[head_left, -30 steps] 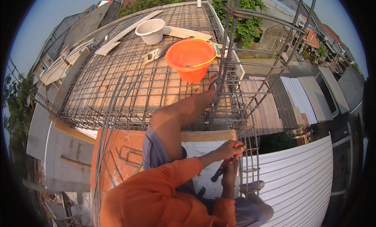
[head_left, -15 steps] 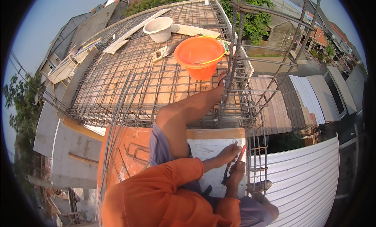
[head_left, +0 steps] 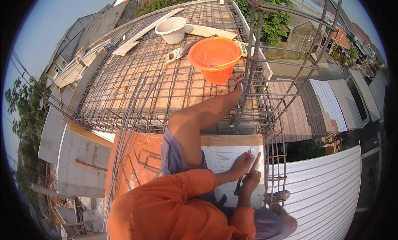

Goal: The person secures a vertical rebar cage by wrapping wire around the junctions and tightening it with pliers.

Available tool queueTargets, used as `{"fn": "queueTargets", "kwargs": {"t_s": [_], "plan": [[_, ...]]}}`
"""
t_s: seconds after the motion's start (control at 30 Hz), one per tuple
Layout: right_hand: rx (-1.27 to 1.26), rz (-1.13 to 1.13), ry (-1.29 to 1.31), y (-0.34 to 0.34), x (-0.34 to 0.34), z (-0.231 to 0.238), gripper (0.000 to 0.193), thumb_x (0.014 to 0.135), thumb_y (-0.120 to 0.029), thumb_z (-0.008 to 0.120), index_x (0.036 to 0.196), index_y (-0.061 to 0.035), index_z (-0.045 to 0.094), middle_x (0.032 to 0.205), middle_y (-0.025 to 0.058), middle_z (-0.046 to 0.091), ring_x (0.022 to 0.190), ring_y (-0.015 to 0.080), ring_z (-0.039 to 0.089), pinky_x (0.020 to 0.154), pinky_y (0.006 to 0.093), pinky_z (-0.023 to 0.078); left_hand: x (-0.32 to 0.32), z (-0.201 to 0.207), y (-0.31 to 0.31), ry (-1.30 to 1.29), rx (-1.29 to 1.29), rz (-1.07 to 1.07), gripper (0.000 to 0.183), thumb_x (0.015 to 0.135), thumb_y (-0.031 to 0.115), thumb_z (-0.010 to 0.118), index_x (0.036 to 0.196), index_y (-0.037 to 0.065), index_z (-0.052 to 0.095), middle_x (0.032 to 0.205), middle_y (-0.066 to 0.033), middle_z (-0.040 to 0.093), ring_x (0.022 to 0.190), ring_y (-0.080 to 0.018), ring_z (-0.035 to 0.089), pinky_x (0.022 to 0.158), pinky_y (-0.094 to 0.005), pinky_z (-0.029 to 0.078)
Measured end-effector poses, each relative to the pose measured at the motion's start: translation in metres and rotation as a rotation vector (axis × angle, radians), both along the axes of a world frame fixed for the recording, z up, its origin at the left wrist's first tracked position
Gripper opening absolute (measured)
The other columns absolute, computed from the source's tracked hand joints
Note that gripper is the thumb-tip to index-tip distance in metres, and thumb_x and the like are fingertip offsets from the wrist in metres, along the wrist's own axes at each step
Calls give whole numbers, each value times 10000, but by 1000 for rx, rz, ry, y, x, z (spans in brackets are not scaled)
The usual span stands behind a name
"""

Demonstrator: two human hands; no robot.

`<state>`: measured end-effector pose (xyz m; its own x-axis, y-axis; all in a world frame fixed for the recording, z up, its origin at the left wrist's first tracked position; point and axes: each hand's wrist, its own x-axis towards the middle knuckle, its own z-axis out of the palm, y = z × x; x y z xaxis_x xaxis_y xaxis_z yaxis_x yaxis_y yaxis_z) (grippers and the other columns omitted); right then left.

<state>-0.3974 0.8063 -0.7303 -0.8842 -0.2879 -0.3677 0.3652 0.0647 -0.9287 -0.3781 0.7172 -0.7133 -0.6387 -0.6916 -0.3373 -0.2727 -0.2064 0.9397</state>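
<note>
Close together over the white-topped board [head_left: 213, 154], my two hands grip a pair of red-handled pincers [head_left: 256, 160]. My left hand [head_left: 240, 166] is closed around one handle, with a red end sticking out past its fingers. Below it, my right hand [head_left: 250, 183] is wrapped round the other handle, which slants up to the right. A dark metal part shows beside the right hand, but my fingers hide much of the tool. Bent steel stirrups [head_left: 148, 159] lie on the orange board [head_left: 132, 149] left of my bent leg.
An upright rebar column [head_left: 251, 53] stands at my right, by a white corrugated roof [head_left: 317, 186] lower down. Ahead, a rebar mesh [head_left: 141, 91] carries an orange bucket [head_left: 215, 60], a pale basin [head_left: 171, 30], a handsaw [head_left: 174, 55] and planks [head_left: 147, 31]. Long bars [head_left: 128, 120] lie on the left.
The whole view has shifted slightly, so everything sits a little farther right. Both hands keep hold of the pincers, with barely any movement between them.
</note>
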Motion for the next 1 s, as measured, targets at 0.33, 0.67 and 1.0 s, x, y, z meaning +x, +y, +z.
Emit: {"fn": "queueTargets", "kwargs": {"t_s": [0.33,0.67,1.0], "plan": [[-181,4,-45,-1,0,-4,91,884,-118,409,817,-69,448,621,1,409,509,75,379,472,234,348,0,12,-10,57,156,48,340,947,368,446,800,61,444,580,-1,439,439,-96,436,411,-263,390],[-253,-44,-91,0,1,6,106,897,-132,413,823,-71,458,615,10,434,471,92,405,439,224,349,5,14,-10,118,34,-31,309,946,351,468,802,80,432,568,15,419,430,-74,404,396,-247,358],[-401,-127,-208,9,-20,10,95,897,-90,422,804,-94,439,570,-31,368,445,50,289,392,207,242,8,43,-37,250,437,136,292,937,380,490,818,119,432,543,43,371,390,-61,339,368,-247,315]]}}
